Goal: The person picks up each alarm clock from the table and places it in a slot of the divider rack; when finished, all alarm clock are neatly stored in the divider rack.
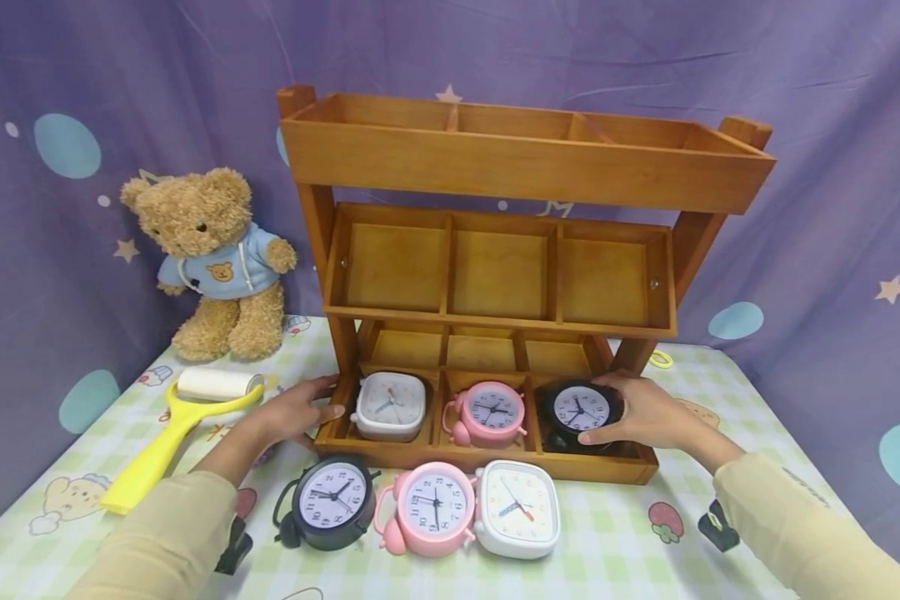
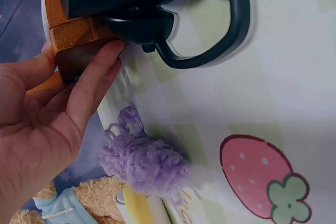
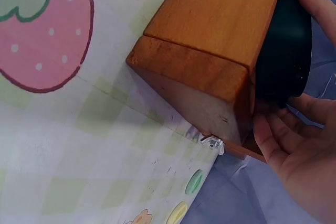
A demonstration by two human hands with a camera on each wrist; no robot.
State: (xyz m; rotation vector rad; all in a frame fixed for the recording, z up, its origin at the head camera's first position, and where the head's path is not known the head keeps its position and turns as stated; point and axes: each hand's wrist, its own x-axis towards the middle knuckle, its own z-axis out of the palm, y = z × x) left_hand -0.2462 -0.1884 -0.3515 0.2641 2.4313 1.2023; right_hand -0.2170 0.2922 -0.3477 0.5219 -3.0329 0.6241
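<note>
A wooden three-tier shelf (image 1: 525,175) stands on the table. Its bottom tray holds a white alarm clock (image 1: 390,404) at left, a pink alarm clock (image 1: 492,412) in the middle and a black alarm clock (image 1: 581,408) at right. My left hand (image 1: 292,412) grips the tray's left end, thumb and fingers on either side of the wooden corner (image 2: 79,32). With my right hand (image 1: 648,412) I hold the black clock by its right side, thumb at the front; its dark body (image 3: 286,51) sits partly inside the compartment.
Before the shelf lie another black clock (image 1: 333,502), another pink clock (image 1: 435,508) and another white clock (image 1: 519,508). A yellow lint roller (image 1: 153,454) and a teddy bear (image 1: 217,258) are at left. Purple fluff (image 2: 147,163) lies near my left hand.
</note>
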